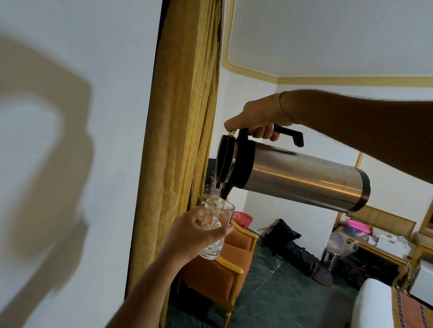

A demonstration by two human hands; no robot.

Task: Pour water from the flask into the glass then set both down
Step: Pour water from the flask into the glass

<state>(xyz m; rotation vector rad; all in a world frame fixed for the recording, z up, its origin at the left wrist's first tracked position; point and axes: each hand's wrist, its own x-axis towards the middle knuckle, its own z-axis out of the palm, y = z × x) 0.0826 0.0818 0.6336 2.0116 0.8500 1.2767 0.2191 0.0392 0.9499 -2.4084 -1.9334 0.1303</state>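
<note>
Head camera view: the right hand (259, 116) grips the handle of a steel flask (294, 177), tipped nearly level in mid-air. Water streams from its spout into a glass (216, 228) clasped by the left hand (195, 233), just below, near a gold curtain (180, 112).

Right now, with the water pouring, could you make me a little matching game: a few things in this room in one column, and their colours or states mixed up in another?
Things:
1. flask
2. glass
3. armchair
4. curtain

States:
A. orange, with a pale wooden frame
B. tipped almost level, held by its black handle in the right hand
C. golden yellow, hanging
D. clear, upright, held in the left hand

Pairs: 1-B, 2-D, 3-A, 4-C
</note>
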